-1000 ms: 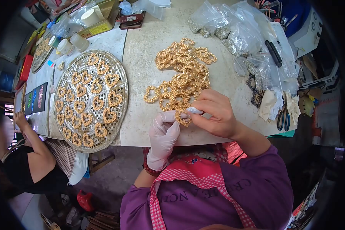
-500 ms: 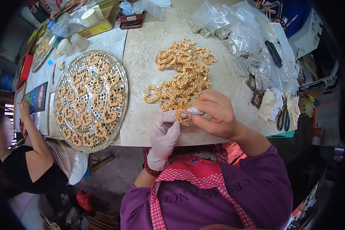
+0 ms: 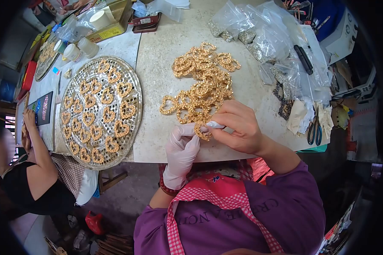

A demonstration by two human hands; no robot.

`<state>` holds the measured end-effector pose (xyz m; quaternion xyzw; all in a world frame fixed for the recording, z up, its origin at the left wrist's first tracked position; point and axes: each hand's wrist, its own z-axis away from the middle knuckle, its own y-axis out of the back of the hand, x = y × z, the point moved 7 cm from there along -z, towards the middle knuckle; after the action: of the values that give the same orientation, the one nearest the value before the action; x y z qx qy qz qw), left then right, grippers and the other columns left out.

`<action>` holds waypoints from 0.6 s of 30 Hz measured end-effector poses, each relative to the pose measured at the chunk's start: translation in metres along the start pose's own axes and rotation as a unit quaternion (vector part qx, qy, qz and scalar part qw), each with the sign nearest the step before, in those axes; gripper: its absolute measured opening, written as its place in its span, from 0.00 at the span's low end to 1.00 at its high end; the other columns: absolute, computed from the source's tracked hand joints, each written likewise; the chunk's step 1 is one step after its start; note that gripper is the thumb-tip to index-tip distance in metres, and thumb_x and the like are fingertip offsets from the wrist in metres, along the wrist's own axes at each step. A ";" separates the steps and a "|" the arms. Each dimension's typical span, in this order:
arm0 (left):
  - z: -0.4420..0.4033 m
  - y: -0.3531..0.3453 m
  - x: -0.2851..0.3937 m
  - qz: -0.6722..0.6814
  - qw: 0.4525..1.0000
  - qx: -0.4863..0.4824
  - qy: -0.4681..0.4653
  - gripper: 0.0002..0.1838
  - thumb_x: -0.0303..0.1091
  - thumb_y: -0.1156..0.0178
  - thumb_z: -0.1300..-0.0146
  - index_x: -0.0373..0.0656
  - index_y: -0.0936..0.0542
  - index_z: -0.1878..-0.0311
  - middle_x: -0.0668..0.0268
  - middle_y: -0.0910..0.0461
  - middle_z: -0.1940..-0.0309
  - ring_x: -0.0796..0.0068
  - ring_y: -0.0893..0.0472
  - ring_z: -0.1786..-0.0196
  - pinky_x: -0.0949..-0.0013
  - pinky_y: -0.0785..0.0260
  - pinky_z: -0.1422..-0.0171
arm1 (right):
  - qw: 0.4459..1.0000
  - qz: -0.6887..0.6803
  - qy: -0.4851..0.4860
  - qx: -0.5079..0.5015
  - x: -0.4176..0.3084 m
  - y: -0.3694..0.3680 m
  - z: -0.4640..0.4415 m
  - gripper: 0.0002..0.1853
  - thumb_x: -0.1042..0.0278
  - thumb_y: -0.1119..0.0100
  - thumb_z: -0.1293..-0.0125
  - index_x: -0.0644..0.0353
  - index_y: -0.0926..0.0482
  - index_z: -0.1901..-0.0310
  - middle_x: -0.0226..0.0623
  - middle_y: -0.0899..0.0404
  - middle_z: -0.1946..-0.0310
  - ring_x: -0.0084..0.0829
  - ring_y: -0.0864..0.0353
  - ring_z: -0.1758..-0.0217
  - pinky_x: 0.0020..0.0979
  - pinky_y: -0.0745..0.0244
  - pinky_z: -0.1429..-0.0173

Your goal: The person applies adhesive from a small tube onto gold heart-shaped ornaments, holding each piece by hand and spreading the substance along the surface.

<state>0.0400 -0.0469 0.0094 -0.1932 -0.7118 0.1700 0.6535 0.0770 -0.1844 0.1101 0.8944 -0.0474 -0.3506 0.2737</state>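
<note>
My left hand (image 3: 183, 148), in a white glove, pinches a gold heart-shaped ring (image 3: 202, 132) at the table's front edge. My right hand (image 3: 237, 128) is bare and closed against the other side of this ring. A small white, shiny tip (image 3: 215, 124) shows at its fingers; I cannot tell whether it is a nail or a held piece. Just beyond both hands lies a heap of similar gold hearts (image 3: 204, 85). To the left, a round perforated metal tray (image 3: 138, 102) carries several gold hearts laid out singly.
Plastic bags of small silvery pieces (image 3: 259, 34) lie at the back right, near a black marker (image 3: 303, 59) and scissors (image 3: 315, 129). Cups (image 3: 72, 52) and a yellow box (image 3: 110, 32) stand at the back left. A co-worker's arm (image 3: 42, 146) reaches over the table at far left.
My right fingers have shifted very slightly at the gold heart, while my left hand keeps its place. At far left the co-worker's hand and arm have moved a little.
</note>
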 end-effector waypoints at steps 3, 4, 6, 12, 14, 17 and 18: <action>0.000 0.000 0.000 0.005 1.000 0.000 0.002 0.09 0.16 0.47 0.32 0.37 0.25 0.51 0.63 0.19 0.52 0.81 0.22 0.53 0.77 0.30 0.49 | 1.000 0.002 0.001 -0.001 0.000 0.000 0.000 0.11 0.83 0.34 0.53 0.63 0.17 0.65 0.35 0.24 0.75 0.32 0.28 0.76 0.32 0.37 0.72; 0.000 0.000 0.000 0.009 1.000 -0.001 0.004 0.09 0.16 0.47 0.32 0.37 0.25 0.52 0.62 0.19 0.52 0.81 0.22 0.53 0.77 0.29 0.49 | 1.000 0.002 0.005 -0.001 0.000 0.000 0.000 0.11 0.83 0.34 0.53 0.63 0.17 0.65 0.35 0.24 0.75 0.32 0.28 0.76 0.32 0.37 0.72; 0.000 -0.001 0.001 0.014 1.000 -0.002 0.008 0.09 0.16 0.47 0.32 0.37 0.25 0.52 0.62 0.19 0.52 0.81 0.22 0.53 0.77 0.29 0.48 | 1.000 0.002 0.012 0.000 0.000 0.000 0.000 0.11 0.83 0.34 0.53 0.63 0.17 0.65 0.35 0.24 0.75 0.32 0.28 0.76 0.32 0.37 0.72; 0.001 0.001 -0.001 0.014 1.000 0.004 0.012 0.09 0.16 0.47 0.32 0.36 0.25 0.52 0.62 0.19 0.52 0.81 0.21 0.52 0.77 0.29 0.47 | 1.000 0.009 0.000 -0.002 -0.001 0.000 0.000 0.08 0.77 0.32 0.52 0.63 0.21 0.69 0.36 0.27 0.74 0.37 0.27 0.74 0.36 0.36 0.70; 0.000 0.000 -0.001 0.017 1.000 0.004 0.014 0.09 0.16 0.47 0.32 0.36 0.25 0.52 0.62 0.19 0.52 0.80 0.21 0.52 0.77 0.29 0.47 | 1.000 0.016 0.000 -0.008 -0.001 0.000 0.000 0.08 0.77 0.33 0.52 0.63 0.21 0.69 0.36 0.27 0.74 0.37 0.27 0.74 0.36 0.36 0.70; -0.001 -0.002 0.003 0.014 1.000 0.003 -0.003 0.09 0.17 0.46 0.32 0.36 0.24 0.52 0.62 0.19 0.53 0.81 0.21 0.52 0.77 0.29 0.48 | 1.000 0.017 0.002 -0.008 -0.002 0.000 -0.001 0.08 0.78 0.33 0.52 0.63 0.21 0.69 0.36 0.27 0.74 0.37 0.27 0.74 0.36 0.36 0.70; -0.001 -0.002 0.002 0.014 1.000 0.002 -0.003 0.09 0.17 0.46 0.32 0.36 0.24 0.52 0.62 0.19 0.53 0.81 0.21 0.52 0.77 0.29 0.48 | 1.000 0.017 0.004 -0.008 -0.002 0.000 -0.001 0.08 0.78 0.33 0.52 0.63 0.21 0.69 0.36 0.27 0.75 0.37 0.27 0.74 0.36 0.35 0.70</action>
<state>0.0405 -0.0471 0.0124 -0.2013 -0.7105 0.1817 0.6493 0.0758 -0.1831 0.1122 0.8927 -0.0590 -0.3425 0.2867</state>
